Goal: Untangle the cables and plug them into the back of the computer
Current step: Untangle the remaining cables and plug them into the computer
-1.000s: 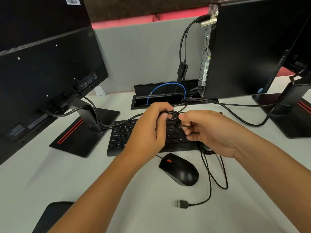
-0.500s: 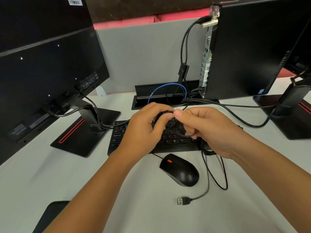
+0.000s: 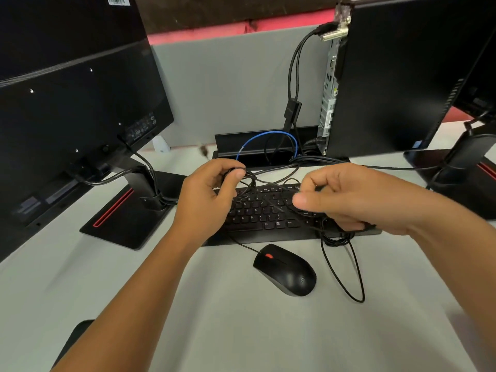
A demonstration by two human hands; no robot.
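Cable knot (image 3: pixel 251 183), above keyboard (image 3: pixel 268 210): left hand (image 3: pixel 206 200) grip pinches knot, right hand (image 3: pixel 346 200) grip curls round strands; best drawn apart slowly, loops slack, toward computer (image 3: pixel 397 76) far right.

Both forearms stretched forward; left hand (image 3: pixel 206 200) with fingers curled into a pinch, right hand (image 3: pixel 346 200) likewise, held apart.

The pale grey tabletop (image 3: pixel 241 331) carries a black keyboard (image 3: pixel 268 213) at centre. A black mouse (image 3: pixel 285 269) lies just nearer. A monitor base with a red stripe (image 3: pixel 126 218) sits left; a second base (image 3: pixel 461 178) sits right. An upright computer (image 3: pixel 389 76) stands at the far right.
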